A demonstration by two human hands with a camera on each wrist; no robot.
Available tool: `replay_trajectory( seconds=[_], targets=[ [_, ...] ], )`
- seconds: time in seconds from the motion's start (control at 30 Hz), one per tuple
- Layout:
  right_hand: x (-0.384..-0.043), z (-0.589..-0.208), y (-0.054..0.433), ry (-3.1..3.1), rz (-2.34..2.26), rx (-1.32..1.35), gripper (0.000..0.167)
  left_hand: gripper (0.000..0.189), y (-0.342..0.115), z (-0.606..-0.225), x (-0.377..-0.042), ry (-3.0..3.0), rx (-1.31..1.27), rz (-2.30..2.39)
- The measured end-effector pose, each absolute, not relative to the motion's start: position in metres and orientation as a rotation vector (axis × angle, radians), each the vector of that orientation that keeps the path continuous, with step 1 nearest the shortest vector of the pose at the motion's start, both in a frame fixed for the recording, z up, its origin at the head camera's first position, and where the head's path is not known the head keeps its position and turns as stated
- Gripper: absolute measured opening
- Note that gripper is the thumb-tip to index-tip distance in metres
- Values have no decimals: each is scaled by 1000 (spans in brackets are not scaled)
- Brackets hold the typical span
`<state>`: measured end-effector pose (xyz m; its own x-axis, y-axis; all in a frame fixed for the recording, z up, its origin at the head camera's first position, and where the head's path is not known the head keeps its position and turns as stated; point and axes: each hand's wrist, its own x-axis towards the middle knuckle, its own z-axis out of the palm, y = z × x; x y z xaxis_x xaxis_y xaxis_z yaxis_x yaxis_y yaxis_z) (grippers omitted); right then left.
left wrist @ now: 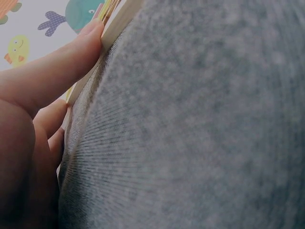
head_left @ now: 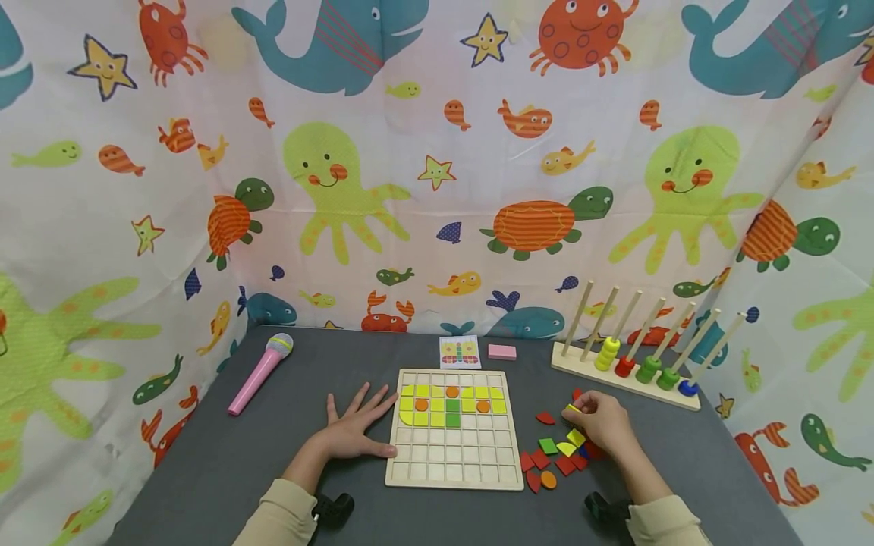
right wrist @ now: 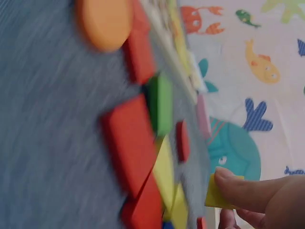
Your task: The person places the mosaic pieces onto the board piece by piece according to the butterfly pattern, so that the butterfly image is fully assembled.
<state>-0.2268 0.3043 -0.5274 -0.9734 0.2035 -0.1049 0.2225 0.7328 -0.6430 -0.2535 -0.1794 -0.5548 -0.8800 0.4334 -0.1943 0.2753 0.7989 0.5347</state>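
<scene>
My left hand (head_left: 353, 434) lies with fingers spread at the left side of a wooden grid board (head_left: 454, 486), its thumb touching the edge. Yellow tiles, green squares (head_left: 453, 413) and orange discs (head_left: 482, 406) fill part of the board's upper rows; its lower rows are bare. Between thumb and fingers, my right hand (head_left: 604, 422) pinches a yellow tile (right wrist: 215, 193), held above a loose pile right of the board. That pile has red tiles (right wrist: 131, 143), a green square (head_left: 548, 446), yellow pieces (head_left: 566, 449) and an orange disc (head_left: 548, 479). The right hand hides some of it.
Behind the board are a pattern card (head_left: 460, 352) and a pink block (head_left: 501, 352). A peg stand (head_left: 628, 377) with coloured rings is at the back right. A pink toy microphone (head_left: 259, 375) lies on the left. Printed fabric (head_left: 423, 250) closes off the table's back.
</scene>
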Motion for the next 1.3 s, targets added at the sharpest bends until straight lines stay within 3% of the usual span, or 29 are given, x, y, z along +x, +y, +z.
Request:
replay_trajectory(
  seconds=[0.43,0.7,1.3],
  targets=[
    [-234,-508,244,2751,-1363,231,23,107,-178,-556,-255,2678,539,714],
    [-243,-517,205,2750,-1325,81,12,108,-178,-556,-255,2675,542,715],
    [-250,-535,151,2796,-1214,-143,7,108,-181,-555,-254,2689,561,701]
  ],
)
